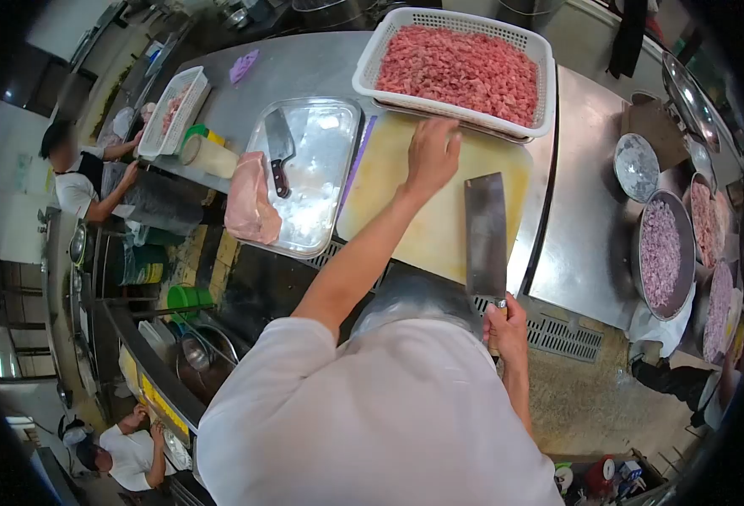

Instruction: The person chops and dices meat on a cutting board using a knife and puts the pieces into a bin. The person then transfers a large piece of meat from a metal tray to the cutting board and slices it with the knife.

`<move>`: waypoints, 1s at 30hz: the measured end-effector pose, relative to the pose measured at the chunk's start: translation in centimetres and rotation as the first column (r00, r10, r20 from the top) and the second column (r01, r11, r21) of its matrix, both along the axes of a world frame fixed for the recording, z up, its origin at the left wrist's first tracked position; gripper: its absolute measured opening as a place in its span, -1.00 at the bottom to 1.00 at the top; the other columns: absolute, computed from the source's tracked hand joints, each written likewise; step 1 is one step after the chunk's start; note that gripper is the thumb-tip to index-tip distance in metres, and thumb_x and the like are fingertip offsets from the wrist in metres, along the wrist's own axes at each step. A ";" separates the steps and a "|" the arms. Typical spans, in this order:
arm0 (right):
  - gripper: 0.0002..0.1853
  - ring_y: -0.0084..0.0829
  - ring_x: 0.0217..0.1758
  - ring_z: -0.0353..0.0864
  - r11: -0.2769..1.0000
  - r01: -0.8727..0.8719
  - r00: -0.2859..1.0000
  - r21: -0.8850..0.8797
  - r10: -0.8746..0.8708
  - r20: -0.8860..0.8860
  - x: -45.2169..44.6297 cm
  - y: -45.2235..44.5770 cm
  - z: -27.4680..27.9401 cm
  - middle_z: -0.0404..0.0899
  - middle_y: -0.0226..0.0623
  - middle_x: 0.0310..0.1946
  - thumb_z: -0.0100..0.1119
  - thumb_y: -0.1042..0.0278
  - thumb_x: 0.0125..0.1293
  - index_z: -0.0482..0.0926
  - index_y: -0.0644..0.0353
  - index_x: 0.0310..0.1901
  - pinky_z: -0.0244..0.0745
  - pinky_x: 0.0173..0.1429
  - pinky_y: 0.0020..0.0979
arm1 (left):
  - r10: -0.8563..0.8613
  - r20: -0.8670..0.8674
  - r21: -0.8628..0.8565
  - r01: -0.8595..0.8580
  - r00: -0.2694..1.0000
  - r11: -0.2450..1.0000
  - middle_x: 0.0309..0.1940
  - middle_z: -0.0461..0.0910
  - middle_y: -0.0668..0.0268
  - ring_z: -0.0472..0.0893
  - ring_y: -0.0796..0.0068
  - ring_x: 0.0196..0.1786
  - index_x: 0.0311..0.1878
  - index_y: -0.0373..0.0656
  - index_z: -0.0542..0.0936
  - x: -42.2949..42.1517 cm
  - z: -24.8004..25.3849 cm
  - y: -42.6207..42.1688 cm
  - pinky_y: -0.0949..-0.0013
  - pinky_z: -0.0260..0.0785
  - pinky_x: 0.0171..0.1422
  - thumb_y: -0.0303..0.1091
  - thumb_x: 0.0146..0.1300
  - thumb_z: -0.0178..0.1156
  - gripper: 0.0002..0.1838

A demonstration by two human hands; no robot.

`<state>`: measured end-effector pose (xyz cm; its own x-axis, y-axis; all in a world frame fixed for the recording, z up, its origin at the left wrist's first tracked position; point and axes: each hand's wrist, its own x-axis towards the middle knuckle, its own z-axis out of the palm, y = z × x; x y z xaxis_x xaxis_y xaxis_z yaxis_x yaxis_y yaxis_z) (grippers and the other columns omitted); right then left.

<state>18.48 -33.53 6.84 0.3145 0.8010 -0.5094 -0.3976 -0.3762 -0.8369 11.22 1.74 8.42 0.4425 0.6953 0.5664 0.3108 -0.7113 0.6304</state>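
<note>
My right hand [507, 329] is wrapped round the handle of a large cleaver [486, 232], whose broad blade lies over the right part of a yellowed white cutting board [389, 177]. My left hand [434, 150] is over the board's far part, fingers partly spread, with nothing seen in it. Just beyond it stands a white perforated basket [541, 126] full of diced pink meat [456, 72]. Left of the board, a metal tray [309, 228] holds a smaller cleaver [280, 143] with a dark handle, and a large piece of raw meat [251, 200] rests across its left edge.
Behind the tray's left side are a white basket [188, 105] with meat and a pale container [209, 158]. Bowls of chopped food [660, 253] stand at the right. One person [85, 181] is at the left, another [132, 451] at the lower left.
</note>
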 end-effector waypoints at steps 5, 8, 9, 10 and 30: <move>-0.67 -0.59 -0.50 0.51 0.998 0.037 0.994 0.047 -0.032 -0.109 -0.2 1.8 1.3 0.52 -0.41 -0.49 0.32 0.26 0.51 0.59 0.21 0.19 0.49 -0.44 -0.48 | -0.175 -0.247 0.062 0.195 0.953 0.979 0.66 0.19 -0.07 0.16 -0.25 0.68 0.64 -0.23 0.29 -2.1 -1.0 -6.9 -0.25 0.01 0.71 -0.17 0.53 0.17 -0.29; -0.66 -0.58 -0.53 0.50 0.990 0.092 0.992 0.108 -0.083 -0.091 0.1 3.0 2.1 0.54 -0.38 -0.49 0.30 0.26 0.51 0.59 0.22 0.20 0.48 -0.48 -0.48 | -0.334 -0.297 0.084 0.373 0.894 0.924 0.76 -0.06 -0.08 -0.07 -0.26 0.78 0.74 -0.18 0.09 -1.6 1.8 -7.8 -0.44 -0.22 0.72 0.02 0.60 0.05 -0.19; -0.66 -0.57 -0.55 0.50 0.988 0.092 0.993 0.123 -0.083 -0.079 0.1 3.6 2.6 0.54 -0.37 -0.50 0.29 0.26 0.51 0.59 0.22 0.20 0.48 -0.49 -0.48 | -0.373 -0.270 0.109 0.413 0.888 0.904 0.76 -0.06 -0.10 -0.07 -0.26 0.78 0.74 -0.19 0.09 -0.8 3.0 -7.4 -0.43 -0.22 0.72 0.02 0.60 0.06 -0.18; -0.68 -0.56 -0.58 0.50 0.989 0.096 0.995 0.114 -0.096 -0.005 0.1 4.3 3.4 0.54 -0.37 -0.52 0.24 0.27 0.50 0.59 0.22 0.18 0.47 -0.51 -0.48 | -0.402 -0.249 0.135 0.442 0.881 0.887 0.76 -0.07 -0.11 -0.08 -0.27 0.78 0.74 -0.19 0.08 -0.1 4.1 -6.7 -0.43 -0.22 0.72 0.01 0.59 0.06 -0.18; -0.81 -0.60 -0.57 0.47 0.984 -0.133 0.977 -0.119 0.150 0.149 -2.4 3.4 1.5 0.50 -0.48 -0.53 0.34 0.37 0.43 0.62 0.23 -0.01 0.44 -0.46 -0.45 | 0.731 -0.556 -0.044 -0.893 0.394 0.448 0.26 0.60 -0.13 0.53 -0.16 0.37 0.32 -0.32 0.56 -41.6 -9.1 8.4 -0.05 0.34 0.52 -0.22 0.21 0.42 -0.36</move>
